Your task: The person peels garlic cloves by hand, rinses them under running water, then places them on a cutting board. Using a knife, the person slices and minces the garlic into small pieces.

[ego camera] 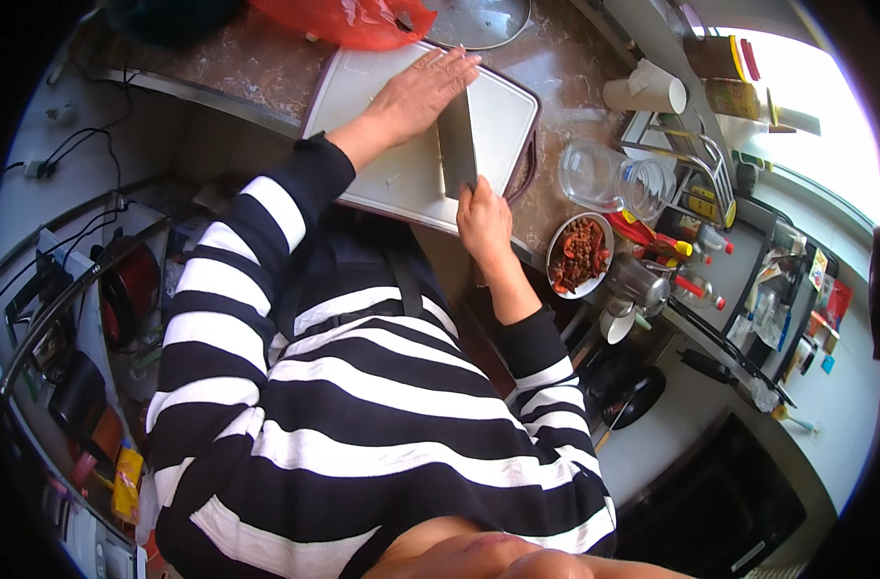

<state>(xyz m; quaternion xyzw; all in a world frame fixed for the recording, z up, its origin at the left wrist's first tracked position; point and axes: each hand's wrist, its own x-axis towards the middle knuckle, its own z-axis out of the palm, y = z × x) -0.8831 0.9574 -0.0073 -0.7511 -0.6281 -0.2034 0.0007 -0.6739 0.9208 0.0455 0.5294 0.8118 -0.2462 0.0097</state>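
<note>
My right hand (485,221) grips the handle of a cleaver (458,148). Its broad metal blade stands over a white cutting board (507,112) with a dark rim, pointing away from me. Across the far end of the blade lies my left hand (422,94), palm down with its fingers stretched out; it covers that end. Small pale bits dot the board's surface. Whatever may be under the blade and left palm is hidden. Beside the board's right edge, a white bowl (551,255) holds a reddish-brown mix with red pepper pieces.
A red plastic bag (346,22) and a glass lid (480,22) lie beyond the board on the brown counter (266,76). Rightward are a clear jar (592,174), a paper roll (632,95), a metal rack (700,155) and several bottles. A dark wok (639,396) sits lower right.
</note>
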